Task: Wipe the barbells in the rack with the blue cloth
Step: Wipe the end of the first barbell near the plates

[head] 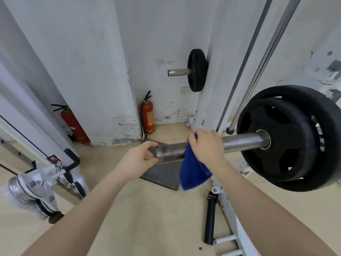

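A steel barbell sleeve (243, 142) runs across the middle of the head view, with two black weight plates (287, 137) loaded at its right. My right hand (204, 146) presses the blue cloth (193, 170) over the sleeve; the cloth hangs down below the bar. My left hand (142, 156) grips the bar's free left end (169, 152), which looks dull and speckled. The part of the sleeve under the cloth is hidden.
A white rack upright (208, 89) behind carries a small black plate (197, 70) on a peg. Two red fire extinguishers (148, 115) stand by the wall. A pulley attachment (36, 187) hangs at left. A black tube (210, 217) and rack base lie on the floor.
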Motion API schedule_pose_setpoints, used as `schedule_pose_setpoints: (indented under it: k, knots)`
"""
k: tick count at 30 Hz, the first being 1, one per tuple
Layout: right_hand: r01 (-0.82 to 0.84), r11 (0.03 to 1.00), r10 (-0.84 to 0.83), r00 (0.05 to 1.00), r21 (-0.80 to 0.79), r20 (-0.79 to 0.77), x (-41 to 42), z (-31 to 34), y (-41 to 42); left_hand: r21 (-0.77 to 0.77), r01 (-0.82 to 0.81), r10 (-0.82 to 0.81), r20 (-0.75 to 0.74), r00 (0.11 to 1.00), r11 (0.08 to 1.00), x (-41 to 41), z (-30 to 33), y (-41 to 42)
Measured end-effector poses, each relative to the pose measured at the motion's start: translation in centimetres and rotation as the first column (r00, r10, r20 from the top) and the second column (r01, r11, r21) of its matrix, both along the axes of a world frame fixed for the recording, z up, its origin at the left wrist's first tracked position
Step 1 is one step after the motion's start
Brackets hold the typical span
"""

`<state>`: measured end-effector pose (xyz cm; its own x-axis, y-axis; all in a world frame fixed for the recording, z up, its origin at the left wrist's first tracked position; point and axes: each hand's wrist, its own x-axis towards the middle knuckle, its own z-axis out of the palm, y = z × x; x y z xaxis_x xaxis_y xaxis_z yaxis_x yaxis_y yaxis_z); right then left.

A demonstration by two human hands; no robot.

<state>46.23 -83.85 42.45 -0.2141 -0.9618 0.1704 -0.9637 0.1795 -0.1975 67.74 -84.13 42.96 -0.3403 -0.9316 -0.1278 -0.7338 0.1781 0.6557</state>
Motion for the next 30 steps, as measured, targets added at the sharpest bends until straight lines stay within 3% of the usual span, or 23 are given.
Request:
schedule_pose_setpoints:
  k: [4, 7, 9, 11, 12, 14, 17, 19, 23, 26, 28, 30]
  knots:
    - [-0.241, 0.967, 0.241, 0.971, -0.083, -0.009, 7.5, -1.0, 0.8, -0.079, 0.002, -0.005, -0.041, 0.999, 0.997, 0.1, -0.4, -0.1]
    - [-0.432, 0.899, 0.431, 0.902, -0.073, -0.026, 7.4, -1.3, 1.1, -0.062, 0.034, -0.040, -0.097, 0.994, 0.998, 0.4, -0.7, -0.6]
    - [-0.405, 0.912, 0.396, 0.910, -0.059, -0.125, 5.2, -1.0, 0.9, -0.037, 0.081, -0.086, -0.144, 0.986, 0.996, 1.0, -1.0, -0.7]
    - [-0.204, 0.979, 0.199, 0.971, -0.028, -0.134, 3.8, -0.4, 0.8, -0.034, 0.112, -0.116, -0.167, 0.979, 0.993, 1.8, -1.3, -0.7]
    - [-0.116, 0.993, 0.115, 0.991, -0.018, -0.073, 4.2, -0.2, 0.8, -0.022, 0.096, -0.099, -0.183, 0.978, 0.995, 2.2, -1.3, -0.7]
    - [-0.118, 0.993, 0.119, 0.993, -0.018, 0.009, 6.5, 0.1, 0.9, 0.013, 0.023, -0.019, -0.258, 0.966, 1.000, 3.0, -1.4, -1.0]
    - [-0.384, 0.922, 0.387, 0.916, -0.049, 0.108, 10.5, 0.3, 1.1, 0.025, -0.032, 0.039, -0.374, 0.926, 0.999, 4.3, -1.1, -1.6]
    - [-0.502, 0.861, 0.508, 0.840, -0.079, 0.193, 11.8, 0.5, 1.2, -0.027, 0.064, -0.069, -0.379, 0.923, 0.998, 5.4, -0.5, -1.8]
    - [-0.386, 0.912, 0.374, 0.647, -0.138, 0.664, 12.3, 1.2, 2.3, -0.053, 0.248, -0.251, -0.341, 0.906, 0.967, 7.2, 0.8, -1.7]
    - [-0.367, 0.923, 0.319, 0.553, -0.119, 0.770, 12.1, 1.5, 3.0, -0.007, 0.235, -0.226, -0.304, 0.925, 0.972, 7.9, 0.9, -2.1]
    - [-0.389, 0.920, 0.258, 0.522, -0.042, 0.813, 11.7, 1.6, 3.3, -0.015, 0.264, -0.262, -0.204, 0.943, 0.964, 8.3, 1.0, -2.4]
    - [-0.474, 0.874, 0.245, 0.625, 0.111, 0.741, 11.1, 1.8, 3.4, -0.057, 0.334, -0.336, -0.045, 0.941, 0.941, 8.6, 1.2, -2.5]
